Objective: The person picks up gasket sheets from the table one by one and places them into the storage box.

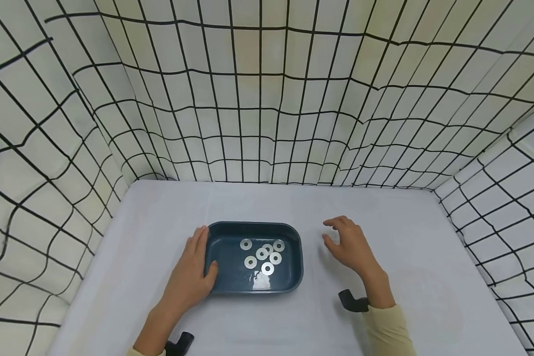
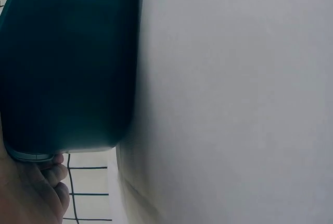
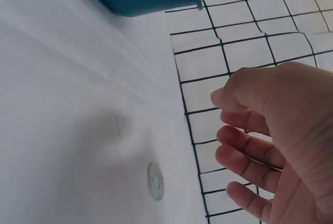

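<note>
A dark blue tray (image 1: 257,285) lies on the table with several flat metal washers (image 1: 250,262) in it, mostly toward its right half; two of them overlap. My left hand (image 1: 189,274) grips the tray's left end, thumb over the rim and fingers along the outer side. The left wrist view has the tray's outer wall (image 2: 73,67) close up. To the right of the tray my right hand (image 1: 349,247) hovers over the table, fingers loosely bent and apart, holding nothing. Below it in the right wrist view, a single washer (image 3: 155,181) is on the white cloth.
A white cloth covers the table (image 1: 258,326). Black wire mesh (image 1: 260,106) in front of pale walls rises along the back and both sides. Black wrist mounts (image 1: 353,301) stick out beside both wrists.
</note>
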Demonstrator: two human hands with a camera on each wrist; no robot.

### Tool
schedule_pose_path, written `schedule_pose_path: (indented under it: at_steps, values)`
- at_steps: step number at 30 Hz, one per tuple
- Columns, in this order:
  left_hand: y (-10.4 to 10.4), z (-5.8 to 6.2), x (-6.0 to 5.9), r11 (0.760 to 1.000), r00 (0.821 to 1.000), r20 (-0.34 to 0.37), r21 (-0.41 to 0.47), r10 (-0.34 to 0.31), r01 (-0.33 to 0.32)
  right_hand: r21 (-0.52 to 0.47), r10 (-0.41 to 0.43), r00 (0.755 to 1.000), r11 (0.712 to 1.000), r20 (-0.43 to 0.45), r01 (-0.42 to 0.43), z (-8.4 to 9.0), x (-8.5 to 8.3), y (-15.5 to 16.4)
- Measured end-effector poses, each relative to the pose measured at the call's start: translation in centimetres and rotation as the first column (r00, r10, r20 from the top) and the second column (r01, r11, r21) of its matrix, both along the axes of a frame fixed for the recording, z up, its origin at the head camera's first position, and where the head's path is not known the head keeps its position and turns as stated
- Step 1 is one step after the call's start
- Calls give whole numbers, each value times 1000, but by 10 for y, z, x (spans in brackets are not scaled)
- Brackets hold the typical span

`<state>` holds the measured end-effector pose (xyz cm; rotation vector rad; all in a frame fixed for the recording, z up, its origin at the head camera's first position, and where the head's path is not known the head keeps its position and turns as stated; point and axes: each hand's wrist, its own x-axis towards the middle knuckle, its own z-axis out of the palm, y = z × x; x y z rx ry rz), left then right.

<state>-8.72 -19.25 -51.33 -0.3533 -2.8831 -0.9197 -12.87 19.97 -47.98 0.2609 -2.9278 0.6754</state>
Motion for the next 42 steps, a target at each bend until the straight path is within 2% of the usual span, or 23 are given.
schedule_pose_path:
  at_steps: [3, 9, 15, 18, 22, 28, 36, 42]
  values:
    - [4, -1, -1, 1000, 1000, -12, -10, -2, 2, 22, -35, 999, 999, 14, 34, -10, 0, 8]
    - [8, -3, -6, 999, 1000, 10, -38, -1, 1, 77, -80, 997, 994, 1, 79, -33, 1, 24]
    - [5, -3, -6, 998, 1000, 20, -59, 12, -10, 46, -98, 995, 994, -28, 99, -47, -1, 25]
    - [4, -2, -5, 999, 1000, -4, -52, 11, -11, 39, -122, 992, 992, -33, 123, -47, -4, 23]
    - [6, 1, -6, 999, 999, -34, -44, 3, -4, 35, -169, 985, 985, 18, 168, -42, -6, 23]
    - [9, 2, -7, 999, 1000, 3, -43, -2, 3, 17, -202, 972, 979, 119, 201, -33, -5, 25]
    - [4, 2, -6, 999, 999, 36, -49, 3, -1, 21, -215, 965, 976, 152, 215, -36, -7, 21]
    - [1, 1, -4, 999, 999, 50, -50, 9, -7, 50, -253, 949, 968, 187, 248, -40, -7, 14]
